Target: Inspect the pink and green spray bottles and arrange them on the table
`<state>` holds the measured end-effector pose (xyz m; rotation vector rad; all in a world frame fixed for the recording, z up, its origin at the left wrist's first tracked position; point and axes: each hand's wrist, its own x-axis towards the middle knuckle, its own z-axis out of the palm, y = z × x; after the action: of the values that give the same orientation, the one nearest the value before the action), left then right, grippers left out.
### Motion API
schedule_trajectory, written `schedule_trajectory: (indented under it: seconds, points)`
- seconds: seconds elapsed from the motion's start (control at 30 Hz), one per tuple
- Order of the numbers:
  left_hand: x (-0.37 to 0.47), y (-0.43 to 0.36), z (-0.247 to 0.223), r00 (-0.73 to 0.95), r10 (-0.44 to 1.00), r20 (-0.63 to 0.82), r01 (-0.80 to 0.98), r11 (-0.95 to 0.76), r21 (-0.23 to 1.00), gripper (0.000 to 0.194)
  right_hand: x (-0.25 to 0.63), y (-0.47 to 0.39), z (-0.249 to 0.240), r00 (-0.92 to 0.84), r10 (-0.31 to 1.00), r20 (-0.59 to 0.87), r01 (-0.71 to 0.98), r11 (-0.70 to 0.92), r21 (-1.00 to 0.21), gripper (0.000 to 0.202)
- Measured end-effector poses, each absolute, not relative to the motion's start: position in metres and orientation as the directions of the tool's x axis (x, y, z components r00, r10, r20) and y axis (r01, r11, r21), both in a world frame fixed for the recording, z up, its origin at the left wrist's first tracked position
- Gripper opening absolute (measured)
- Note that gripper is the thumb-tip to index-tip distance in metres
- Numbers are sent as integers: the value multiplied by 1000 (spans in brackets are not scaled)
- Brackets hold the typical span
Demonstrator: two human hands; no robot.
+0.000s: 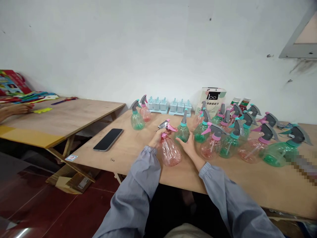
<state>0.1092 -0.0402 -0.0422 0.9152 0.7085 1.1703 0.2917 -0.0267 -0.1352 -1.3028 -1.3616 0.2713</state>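
Note:
My left hand [155,139] is closed around the neck of a pink transparent spray bottle [170,152], just under its pink and grey trigger head. The bottle is held near the front of the wooden table. To its right, my right hand [188,145] has its thumb and fingers spread apart. Directly beyond that hand stands a green spray bottle [182,133] with a grey nozzle; whether the fingers touch it I cannot tell. Several more pink and green spray bottles [210,147] crowd the table to the right of my right hand.
Left on the table lies a phone [108,139]. Behind it stand a green bottle [137,120] and a pink bottle [145,114]. Light-blue ice-pop molds [158,105] and a paper bag [210,100] line the wall. Another person's hand [15,110] rests on the neighbouring table [74,114].

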Motion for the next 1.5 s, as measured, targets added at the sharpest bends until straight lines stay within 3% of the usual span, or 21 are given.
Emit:
schedule_trajectory:
  seconds: [0.27,0.37,0.57,0.73,0.9,0.97,1.1,1.3,1.4,1.5]
  points:
    - [109,-37,-40,134,977,167,-594,-55,802,19,292,-25,-135,298,792,533,497,348,-795,96]
    - [110,-40,-36,175,971,161,-582,-30,813,23,292,-25,-135,302,799,520,488,339,-804,97]
    - [110,-40,-38,33,986,164,-608,-110,786,13,293,-23,-137,299,805,513,493,330,-805,97]
    - [113,-41,-36,99,977,190,-645,-83,760,26,292,-23,-137,303,799,519,494,334,-803,95]
    - [110,-42,-34,-9,978,208,-674,-160,721,10,292,-22,-138,308,794,525,489,341,-803,97]
    - [108,-42,-33,1,976,219,-674,-161,721,12,292,-21,-139,310,795,522,487,338,-805,98]
    - [110,-43,-33,58,979,198,-635,-116,763,23,292,-21,-138,309,794,524,485,342,-805,97]
    - [109,-47,-33,10,968,249,-581,-197,789,13,291,-24,-136,301,798,523,489,342,-802,93]
    - [101,-50,-24,34,958,286,-497,-232,836,21,290,-26,-135,295,804,516,479,343,-808,93]
    - [76,-54,-12,-78,947,310,-352,-318,881,31,289,-27,-134,301,817,493,467,324,-823,93]
